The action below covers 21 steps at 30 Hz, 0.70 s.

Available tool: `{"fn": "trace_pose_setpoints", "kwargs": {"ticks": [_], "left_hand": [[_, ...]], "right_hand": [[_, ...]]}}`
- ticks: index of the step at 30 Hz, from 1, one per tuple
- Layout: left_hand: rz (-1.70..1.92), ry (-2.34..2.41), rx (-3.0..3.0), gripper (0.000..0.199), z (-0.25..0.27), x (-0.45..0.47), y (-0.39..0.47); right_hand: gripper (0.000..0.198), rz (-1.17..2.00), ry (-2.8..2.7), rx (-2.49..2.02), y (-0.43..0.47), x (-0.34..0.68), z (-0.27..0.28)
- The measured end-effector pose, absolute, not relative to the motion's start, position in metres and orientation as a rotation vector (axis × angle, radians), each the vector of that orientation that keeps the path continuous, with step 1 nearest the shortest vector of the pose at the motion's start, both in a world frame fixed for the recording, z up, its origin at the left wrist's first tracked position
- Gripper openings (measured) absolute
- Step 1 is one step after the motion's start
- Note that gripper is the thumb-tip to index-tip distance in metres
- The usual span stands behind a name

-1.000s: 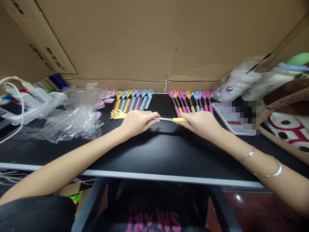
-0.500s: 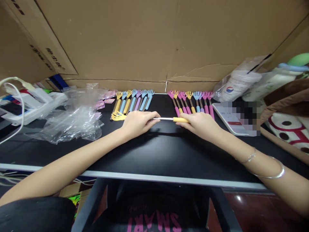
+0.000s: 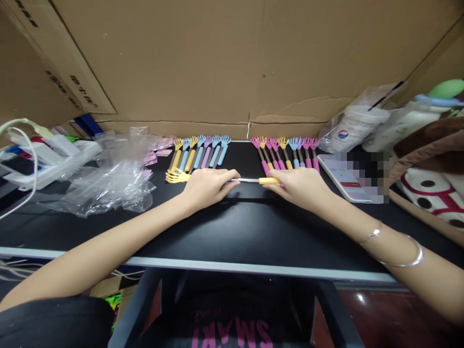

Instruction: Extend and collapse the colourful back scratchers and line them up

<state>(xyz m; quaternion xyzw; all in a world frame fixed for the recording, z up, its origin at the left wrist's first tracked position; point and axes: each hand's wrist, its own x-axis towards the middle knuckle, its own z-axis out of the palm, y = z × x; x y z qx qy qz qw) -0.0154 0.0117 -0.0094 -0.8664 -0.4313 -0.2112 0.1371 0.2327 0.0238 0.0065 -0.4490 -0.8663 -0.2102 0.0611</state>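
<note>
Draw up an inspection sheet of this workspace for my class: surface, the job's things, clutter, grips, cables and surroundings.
Surface: black desktop with a pale front edge.
The job's things: a yellow scratcher, held crosswise; behind it, a left row and a right row of coloured scratchers.
Clutter: clear plastic bags at left; phone and bagged cup at right.
Grips: left grip closed around the scratcher near its head; right grip closed on its handle.
Cables: white cable by the power strip; more beneath the desktop.
Surroundings: cardboard wall behind; reddish floor below.
</note>
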Motion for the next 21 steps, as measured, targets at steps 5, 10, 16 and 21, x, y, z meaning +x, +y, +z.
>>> {"fn": "trace_pose_setpoints", "kwargs": {"ticks": [5,10,16,21], "left_hand": [[-0.609,-1.351,-2.537,0.033,-0.0084,-0.0138,0.0099],[-0.622,-1.329,-2.544,0.030,-0.0086,-0.0139,0.0095],[-0.611,-1.265,-2.530,0.024,-0.0093,-0.0144,0.0099],[-0.607,-1.294,-2.547,0.024,-0.0091,-0.0138,0.0098]], "right_hand": [[0.045,-0.579,-2.586,-1.391,0.0216,0.2303,0.0074],[0.045,-0.576,-2.611,-1.358,0.0227,0.2314,0.0072],[0.046,-0.613,-2.599,-1.347,0.0226,0.2317,0.0089],[0.046,-0.557,-2.598,-1.352,0.0222,0.2311,0.0099]]}}
